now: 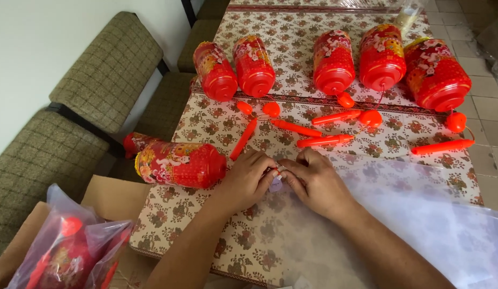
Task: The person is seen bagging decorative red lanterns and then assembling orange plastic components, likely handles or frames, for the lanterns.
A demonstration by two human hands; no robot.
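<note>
My left hand point(248, 176) and my right hand point(315, 181) meet at the middle of the table, fingertips pinched together on a small pale piece point(275, 185) between them. A red lantern point(180, 164) lies on its side just left of my left hand, touching the wrist area. An orange stick point(243, 139) lies just beyond my left fingers. Clear plastic film point(420, 219) spreads under and to the right of my right forearm.
Several red lanterns point(333, 63) lie in a row at the far side of the patterned tablecloth point(222, 120), with orange sticks point(325, 141) and round orange caps point(371, 118) scattered before them. A plastic bag of red parts point(67, 251) sits in a cardboard box point(112, 200) at near left. Padded chairs point(107, 72) line the left.
</note>
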